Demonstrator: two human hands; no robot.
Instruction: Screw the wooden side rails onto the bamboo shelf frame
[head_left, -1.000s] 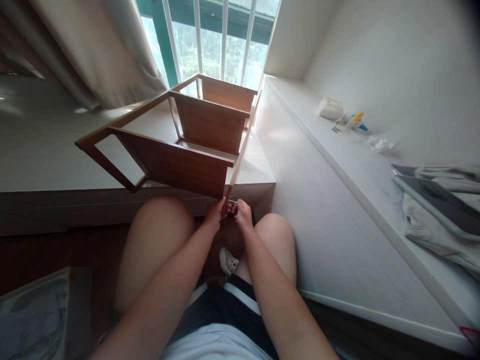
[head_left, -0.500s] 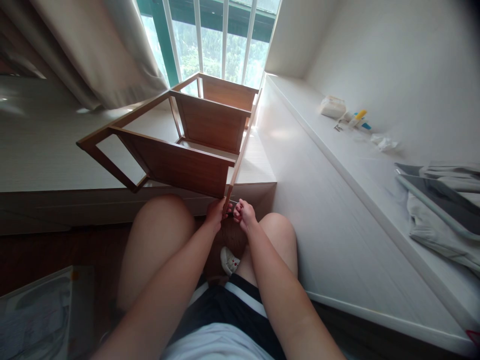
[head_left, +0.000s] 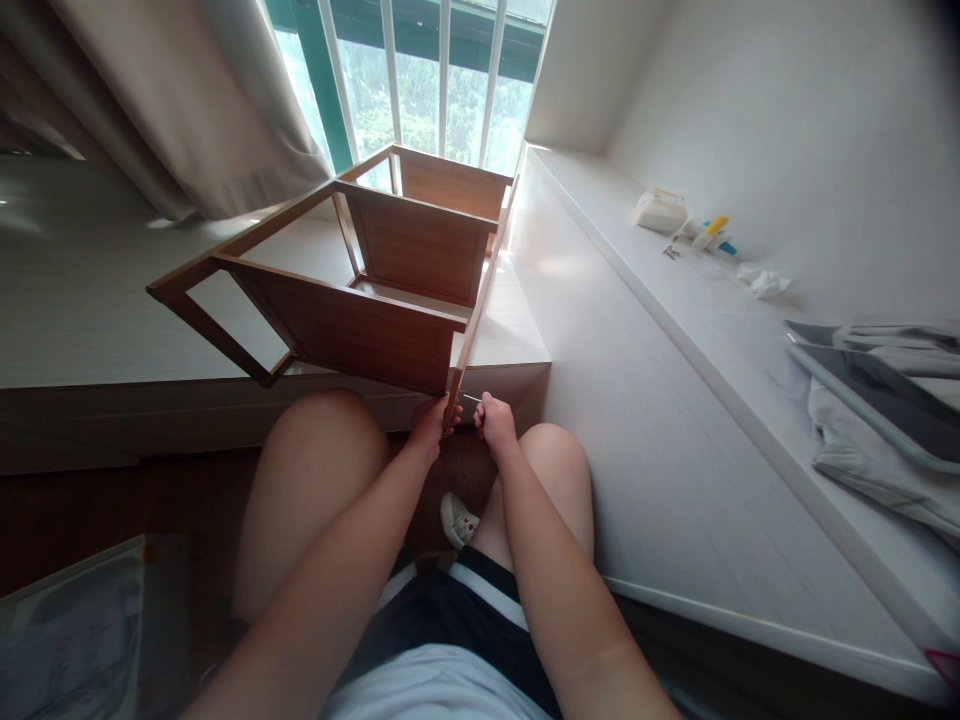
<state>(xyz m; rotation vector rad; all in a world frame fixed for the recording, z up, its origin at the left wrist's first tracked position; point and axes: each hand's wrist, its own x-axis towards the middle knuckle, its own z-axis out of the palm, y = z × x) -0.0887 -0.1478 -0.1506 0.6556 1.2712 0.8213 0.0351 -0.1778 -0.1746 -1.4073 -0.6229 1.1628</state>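
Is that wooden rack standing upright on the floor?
No, the wooden rack lies on its side on the white platform, its near corner held by the left hand beside the right hand.

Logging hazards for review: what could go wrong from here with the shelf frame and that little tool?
1. The thin metal tool in the right hand meets the rail end only at its tip; it could slip toward the left hand, gripping right beside it.
2. The wooden shelf frame lies on its side and appears to overhang the white platform edge; a hard twist might tip it onto the knees.
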